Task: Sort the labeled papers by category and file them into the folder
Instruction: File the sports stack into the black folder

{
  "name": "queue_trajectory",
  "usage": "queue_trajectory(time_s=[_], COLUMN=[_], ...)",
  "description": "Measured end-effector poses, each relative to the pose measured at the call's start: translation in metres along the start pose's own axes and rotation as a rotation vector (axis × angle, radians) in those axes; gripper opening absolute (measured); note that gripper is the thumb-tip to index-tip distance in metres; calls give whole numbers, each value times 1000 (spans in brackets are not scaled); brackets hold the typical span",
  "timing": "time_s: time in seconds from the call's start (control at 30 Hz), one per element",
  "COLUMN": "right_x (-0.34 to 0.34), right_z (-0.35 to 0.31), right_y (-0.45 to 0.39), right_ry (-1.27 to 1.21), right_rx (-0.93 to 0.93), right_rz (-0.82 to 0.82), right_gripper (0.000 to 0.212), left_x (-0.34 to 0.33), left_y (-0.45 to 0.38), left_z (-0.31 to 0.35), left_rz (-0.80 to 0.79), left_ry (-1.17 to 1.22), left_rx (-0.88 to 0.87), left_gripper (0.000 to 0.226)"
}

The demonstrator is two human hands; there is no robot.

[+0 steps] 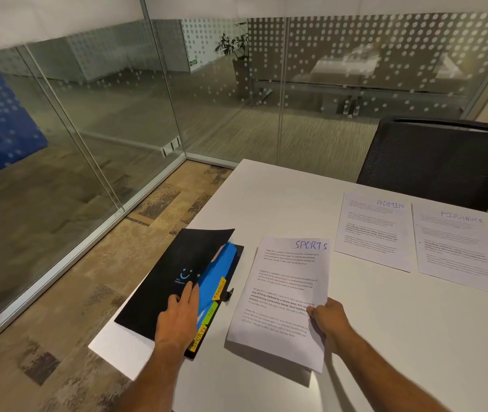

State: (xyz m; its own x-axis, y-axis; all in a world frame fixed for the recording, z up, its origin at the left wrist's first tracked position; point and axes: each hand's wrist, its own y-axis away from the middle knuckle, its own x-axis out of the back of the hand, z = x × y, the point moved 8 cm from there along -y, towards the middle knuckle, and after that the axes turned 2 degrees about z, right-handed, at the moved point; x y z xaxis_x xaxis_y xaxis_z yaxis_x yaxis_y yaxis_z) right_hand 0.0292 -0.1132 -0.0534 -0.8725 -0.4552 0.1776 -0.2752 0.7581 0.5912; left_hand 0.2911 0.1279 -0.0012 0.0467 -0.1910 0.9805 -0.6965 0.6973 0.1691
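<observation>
Hands (pixel 177 316) over white table (pixel 385 337), black chair (pixel 439 162), glass walls (pixel 103 114) beyond

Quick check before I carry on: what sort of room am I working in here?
Most likely an office meeting room: dotted frosted glass partition walls, a white table with a black mesh office chair pushed up to it, and patterned carpet tiles on the floor.

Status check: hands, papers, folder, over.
Left hand flat on black folder, cover partly lifted. Right hand gripping SPORTS paper at its edge. ADMIN paper and FINANCE paper unfiled on table. Nothing blocking.
</observation>
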Motion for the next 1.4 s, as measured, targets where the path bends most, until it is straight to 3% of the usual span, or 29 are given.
queue_trajectory(time_s=[0.23,0.37,0.67,0.9,1.4], right_x=[2,2,5,11,10], right_z=[-5,-8,-6,-12,-24], right_y=[0,0,-2,-1,4], right_ry=[13,17,27,53,20], right_rx=[6,3,2,18,0], right_rz=[-5,-16,-5,10,-11], right_gripper=[29,29,30,29,28], left_x=[4,0,-5,-5,-10], left_y=[-1,-3,-2,0,-2], left_z=[1,3,3,7,11], left_rz=[-73,-112,-106,-84,-63], left_ry=[2,-77,-24,-14,-3], left_rx=[-35,-55,40,30,41], left_gripper=[97,63,98,85,85])
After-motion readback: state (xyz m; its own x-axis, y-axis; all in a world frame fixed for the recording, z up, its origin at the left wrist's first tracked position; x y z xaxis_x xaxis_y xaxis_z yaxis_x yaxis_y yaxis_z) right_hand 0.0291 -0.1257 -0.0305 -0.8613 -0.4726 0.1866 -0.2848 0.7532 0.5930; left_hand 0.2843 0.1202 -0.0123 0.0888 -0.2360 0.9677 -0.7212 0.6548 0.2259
